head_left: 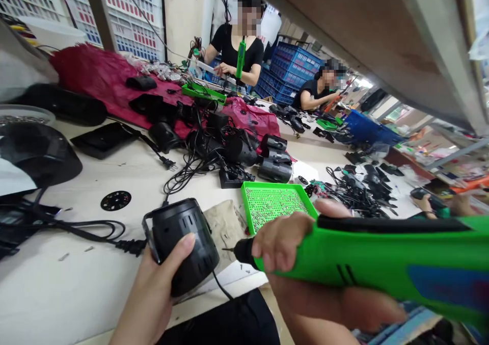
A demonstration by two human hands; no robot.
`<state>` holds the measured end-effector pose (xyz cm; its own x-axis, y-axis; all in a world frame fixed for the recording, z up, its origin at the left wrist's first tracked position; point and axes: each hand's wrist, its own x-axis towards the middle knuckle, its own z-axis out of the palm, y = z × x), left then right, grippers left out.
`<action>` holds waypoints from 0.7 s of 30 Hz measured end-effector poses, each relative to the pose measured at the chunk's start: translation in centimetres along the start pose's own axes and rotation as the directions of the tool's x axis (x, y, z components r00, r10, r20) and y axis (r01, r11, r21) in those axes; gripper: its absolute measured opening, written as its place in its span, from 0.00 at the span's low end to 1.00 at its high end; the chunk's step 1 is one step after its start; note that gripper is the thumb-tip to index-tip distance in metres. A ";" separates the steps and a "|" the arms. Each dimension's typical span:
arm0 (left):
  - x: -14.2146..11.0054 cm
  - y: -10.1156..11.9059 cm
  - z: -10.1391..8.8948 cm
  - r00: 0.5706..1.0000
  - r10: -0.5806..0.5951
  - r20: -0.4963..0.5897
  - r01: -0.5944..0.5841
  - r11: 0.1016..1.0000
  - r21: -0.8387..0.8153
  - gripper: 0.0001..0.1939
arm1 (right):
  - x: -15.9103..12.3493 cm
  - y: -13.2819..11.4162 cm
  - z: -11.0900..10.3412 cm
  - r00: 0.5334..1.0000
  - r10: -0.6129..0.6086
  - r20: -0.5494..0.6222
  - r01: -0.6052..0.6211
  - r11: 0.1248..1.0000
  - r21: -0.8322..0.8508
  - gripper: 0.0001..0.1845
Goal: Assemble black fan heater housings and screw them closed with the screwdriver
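My left hand (158, 284) is closed around a black, slotted, drum-shaped housing (183, 245) with a bracket and a cord, tilted at the table's front edge. Its thumb presses on the side of the housing. My right hand (284, 240) grips a green electric screwdriver (374, 245), held level with the bit pointing left. The bit tip is a short distance right of the housing, apart from it. Just behind the screwdriver's nose, a green tray (247, 210) holds many small screws. A tan patch (225, 222) lies between housing and tray.
Black housings (275, 169) and tangled cords (187, 174) crowd the table's middle. A black dial disc (115, 201) lies at left, near loose screws. Red plastic sheeting (91, 75) lies behind. A co-worker (229, 54) sits opposite, another (315, 93) farther right. A shelf (367, 44) overhangs at upper right.
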<state>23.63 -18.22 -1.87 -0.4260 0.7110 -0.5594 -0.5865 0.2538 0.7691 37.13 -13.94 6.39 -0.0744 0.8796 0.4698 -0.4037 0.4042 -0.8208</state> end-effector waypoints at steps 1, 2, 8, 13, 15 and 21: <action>0.0 0.0 0.1 1.000 0.004 0.013 -0.004 1.000 -0.009 0.40 | -0.2 0.5 0.0 0.999 -0.043 -0.008 0.043 0.999 0.032 0.24; 0.0 -0.1 0.1 1.000 0.007 0.014 -0.007 1.000 -0.011 0.40 | -0.4 1.0 0.0 0.997 -0.082 0.000 0.082 0.994 0.066 0.25; 0.1 -1.0 0.2 0.999 0.052 0.013 -0.051 0.997 -0.049 0.41 | -0.3 2.5 0.6 0.994 -0.106 0.037 0.097 0.978 0.185 0.25; -0.2 -1.1 0.2 0.996 0.083 0.019 -0.080 0.992 -0.102 0.39 | -0.6 3.8 0.7 0.992 -0.105 0.067 0.090 0.975 0.206 0.22; -0.2 -1.1 0.1 0.996 0.093 0.001 -0.092 0.989 -0.117 0.39 | -0.8 4.6 0.7 0.990 -0.106 0.092 0.084 0.972 0.219 0.20; -0.4 -0.8 -0.1 0.998 0.044 0.041 -0.040 0.995 -0.090 0.39 | -1.3 4.9 0.5 0.988 -0.068 0.142 0.033 0.971 0.236 0.23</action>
<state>24.21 -18.81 -2.32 -0.4226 0.7477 -0.5121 -0.6285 0.1653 0.7601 34.76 -13.23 1.93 -0.1754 0.8058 0.5656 -0.6099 0.3621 -0.7050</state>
